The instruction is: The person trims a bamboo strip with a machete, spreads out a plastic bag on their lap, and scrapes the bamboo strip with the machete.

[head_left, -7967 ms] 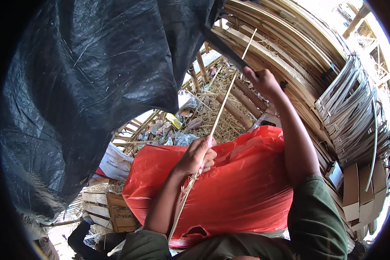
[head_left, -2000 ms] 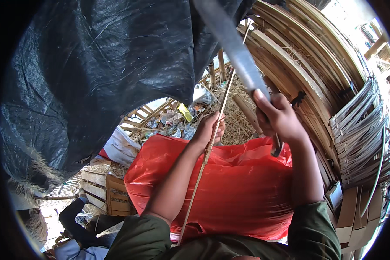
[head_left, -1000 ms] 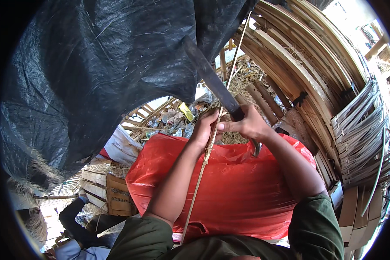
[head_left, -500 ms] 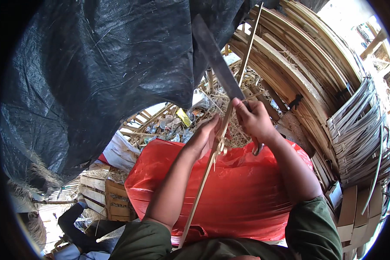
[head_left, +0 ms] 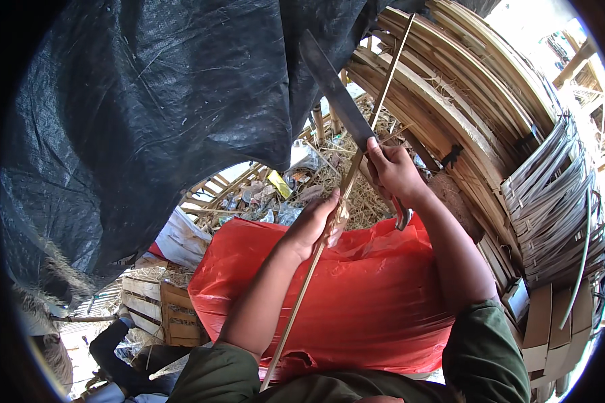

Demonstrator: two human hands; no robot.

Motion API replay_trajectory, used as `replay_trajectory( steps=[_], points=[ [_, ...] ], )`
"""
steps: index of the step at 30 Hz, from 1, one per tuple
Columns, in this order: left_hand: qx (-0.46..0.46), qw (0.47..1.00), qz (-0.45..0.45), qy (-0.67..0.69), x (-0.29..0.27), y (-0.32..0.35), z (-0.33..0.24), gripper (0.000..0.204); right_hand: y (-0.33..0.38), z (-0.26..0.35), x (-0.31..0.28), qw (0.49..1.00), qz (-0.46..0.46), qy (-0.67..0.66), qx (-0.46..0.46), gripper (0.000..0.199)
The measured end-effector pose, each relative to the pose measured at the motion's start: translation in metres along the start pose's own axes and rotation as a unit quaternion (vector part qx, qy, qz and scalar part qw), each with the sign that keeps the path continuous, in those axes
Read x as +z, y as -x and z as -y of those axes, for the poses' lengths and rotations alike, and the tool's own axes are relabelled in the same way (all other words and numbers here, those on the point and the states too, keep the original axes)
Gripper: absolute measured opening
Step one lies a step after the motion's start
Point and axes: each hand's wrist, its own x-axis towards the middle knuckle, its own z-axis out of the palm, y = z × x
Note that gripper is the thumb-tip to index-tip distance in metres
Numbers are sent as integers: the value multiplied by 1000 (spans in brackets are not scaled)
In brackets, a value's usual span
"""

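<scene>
A long, thin bamboo or wooden strip (head_left: 298, 302) runs slantwise from beside my body up to the far right. My left hand (head_left: 314, 225) is closed around it near the middle, its thumb lying along the strip. Pale curled shavings (head_left: 341, 213) cling there. In my right hand (head_left: 400, 176) is a machete with a wide dark blade (head_left: 337, 93) pointing up and left. The blade crosses the strip just beyond my right thumb, which lies on the base of the blade. Below that fist shows the handle's curved end (head_left: 402, 216).
A red plastic-covered bundle (head_left: 356, 309) lies beneath my forearms. A black tarp (head_left: 161, 101) hangs at the left. Stacked wooden slats (head_left: 450, 87) and a bundle of thin grey strips (head_left: 554, 195) stand at the right. Litter and straw (head_left: 282, 195) cover the ground ahead; a wooden crate (head_left: 181, 312) sits lower left.
My left hand has come slightly nearer to me and closed more around the strip. The strip's far end has shifted down and right. The machete has shifted slightly with my right hand.
</scene>
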Motion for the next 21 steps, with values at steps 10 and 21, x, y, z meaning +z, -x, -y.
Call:
replay_trajectory(
  steps=[10,21],
  points=[
    [-5,999,-16,33,8,5,-1,51,13,14,1,962,113,-209,136,59],
    [18,996,-66,64,-19,-5,-8,51,50,34,34,907,271,-258,193,61]
  ],
)
